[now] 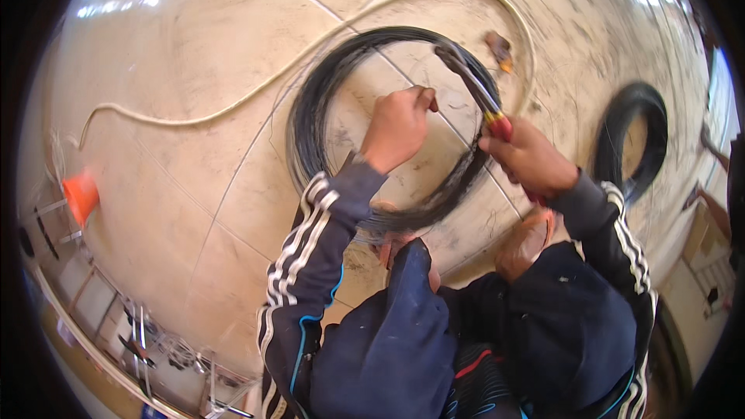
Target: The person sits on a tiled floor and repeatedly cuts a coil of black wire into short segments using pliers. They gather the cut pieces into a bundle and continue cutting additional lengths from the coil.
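Observation:
A large coil of dark wire (310, 101) lies on the floor in front of me, close to my feet. My left hand (400, 126) is above the coil's inner left side, its fingers pinched together at the tip. Whatever may be between them is too fine to make out. Over the coil's right side, my right hand (531, 157) is wrapped around the red and yellow handle of long cutters (477, 87). Their dark head points up and left, over the far right part of the coil. My palm hides some of the handles.
A pale hose (233, 115) curves behind the coil. Beyond its right edge lies a small dark and orange object (500, 50). Another dark coil (653, 140) lies at the right. An orange cone-shaped thing (81, 195) and metal frames (140, 341) are at the left.

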Demonstrator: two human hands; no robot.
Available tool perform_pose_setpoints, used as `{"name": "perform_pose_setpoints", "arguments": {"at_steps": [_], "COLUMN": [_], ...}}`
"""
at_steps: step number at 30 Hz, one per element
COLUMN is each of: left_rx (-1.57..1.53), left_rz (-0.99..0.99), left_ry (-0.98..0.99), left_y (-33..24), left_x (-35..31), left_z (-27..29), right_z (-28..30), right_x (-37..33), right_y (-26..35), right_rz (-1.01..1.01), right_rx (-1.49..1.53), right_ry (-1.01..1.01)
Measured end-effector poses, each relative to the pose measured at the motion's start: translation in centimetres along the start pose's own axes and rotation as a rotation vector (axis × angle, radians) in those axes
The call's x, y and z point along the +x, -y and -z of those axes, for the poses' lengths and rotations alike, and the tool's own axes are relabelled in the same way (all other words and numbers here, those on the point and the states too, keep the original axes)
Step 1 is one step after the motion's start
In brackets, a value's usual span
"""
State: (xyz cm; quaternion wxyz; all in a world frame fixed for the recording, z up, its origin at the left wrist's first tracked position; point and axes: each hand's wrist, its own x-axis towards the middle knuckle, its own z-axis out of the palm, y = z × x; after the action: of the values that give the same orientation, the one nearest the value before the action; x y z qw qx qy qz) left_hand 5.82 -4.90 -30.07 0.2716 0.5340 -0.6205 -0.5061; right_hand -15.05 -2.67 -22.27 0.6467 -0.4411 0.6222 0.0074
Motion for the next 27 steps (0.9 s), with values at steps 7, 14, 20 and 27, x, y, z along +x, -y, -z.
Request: {"name": "perform_pose_setpoints", "arguments": {"at_steps": [7,14,20,27], "left_rx": [0.092,-0.183,0.197,0.573], "left_rz": [-0.058,0.229,0.188,-0.269], "left_ry": [0.115,-0.073,-0.243,-0.053], "left_y": [-3.4,-4.8,-1.1,-9.4], "left_x": [-1.6,-3.4,-8.6,-2.1], "left_z": [2.1,3.2,4.1,4.7], "right_z": [0.9,2.8,5.8,6.6], "right_x": [-0.8,-5.4,-7.3,-7.4], "right_y": [-2.3,-4.0,-9.0,-17.1], "right_rz": [-0.097,-0.058,0.080,0.254], "right_rx": [0.419,0.554,0.058,-0.445], "right_ry": [0.156,0.270,-0.223,-0.694]}}
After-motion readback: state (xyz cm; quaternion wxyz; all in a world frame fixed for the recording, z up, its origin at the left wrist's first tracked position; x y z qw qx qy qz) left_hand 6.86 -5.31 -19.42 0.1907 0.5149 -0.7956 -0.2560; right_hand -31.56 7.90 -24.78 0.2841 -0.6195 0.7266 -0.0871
